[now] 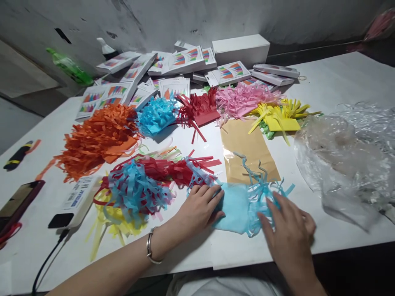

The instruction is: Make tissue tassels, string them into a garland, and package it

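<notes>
A light-blue fringed paper (239,207) lies flat at the near edge of the white surface (333,82), its uncut part to the left and its cut strips curling to the right. The left hand (199,209) rests on its left edge, fingers spread and flat, pressing it down. The right hand (288,234) lies over the fringed right end, fingers loosely spread, touching the strips but pinching nothing that I can see. The sheet looks thin, very light and limp; the strips would likely tear or tangle easily, so the solid uncut band seems the safest place to take hold. Just beyond it lies a tan sheet (247,152). To the left sits a mixed pile of red, blue and yellow fringes (145,185). Farther off are orange (98,135), pink (240,100) and yellow (280,117) bundles, printed boxes (185,59), and at the right crumpled clear plastic (345,156).
</notes>
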`<move>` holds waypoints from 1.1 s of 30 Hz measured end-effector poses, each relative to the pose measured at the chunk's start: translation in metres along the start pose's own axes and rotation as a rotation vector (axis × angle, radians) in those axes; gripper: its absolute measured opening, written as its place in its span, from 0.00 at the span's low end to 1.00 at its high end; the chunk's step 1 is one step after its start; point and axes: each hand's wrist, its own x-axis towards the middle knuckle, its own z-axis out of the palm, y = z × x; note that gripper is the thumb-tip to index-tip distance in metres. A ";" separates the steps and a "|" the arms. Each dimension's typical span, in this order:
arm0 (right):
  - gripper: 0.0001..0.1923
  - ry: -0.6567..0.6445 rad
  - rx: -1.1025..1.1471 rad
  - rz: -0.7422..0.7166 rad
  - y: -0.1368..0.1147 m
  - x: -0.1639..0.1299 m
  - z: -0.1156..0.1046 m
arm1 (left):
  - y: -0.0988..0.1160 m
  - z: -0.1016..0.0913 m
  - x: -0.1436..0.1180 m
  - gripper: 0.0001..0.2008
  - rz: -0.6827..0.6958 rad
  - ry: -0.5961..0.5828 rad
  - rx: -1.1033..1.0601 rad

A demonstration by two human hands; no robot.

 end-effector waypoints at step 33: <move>0.09 -0.226 0.524 -0.309 -0.019 0.007 -0.002 | 0.024 -0.011 -0.020 0.08 0.131 0.091 -0.306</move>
